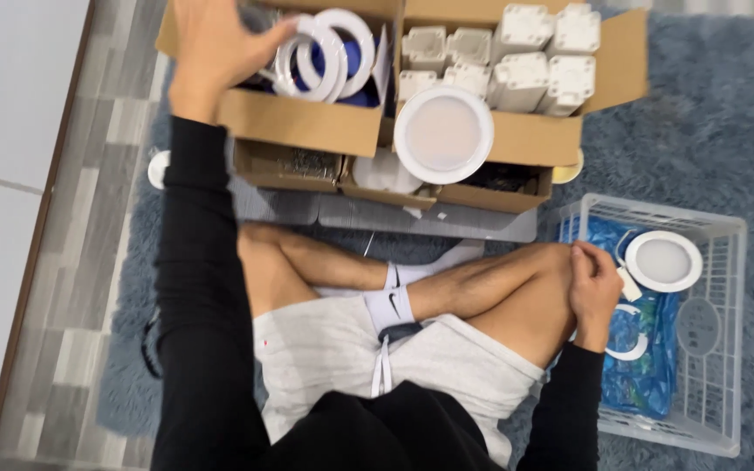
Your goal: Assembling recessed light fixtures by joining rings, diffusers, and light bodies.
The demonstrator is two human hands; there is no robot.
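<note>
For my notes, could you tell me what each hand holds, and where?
The left hand grips a white ring by its rim in the cardboard box. The right hand rests on the knee, apparently empty.

The left hand (220, 48) is cut off by the top edge, its fingertips hidden among blurred white rings (325, 52).

Even, soft indoor light with faint shadows; the whole view is slightly motion-blurred.
</note>
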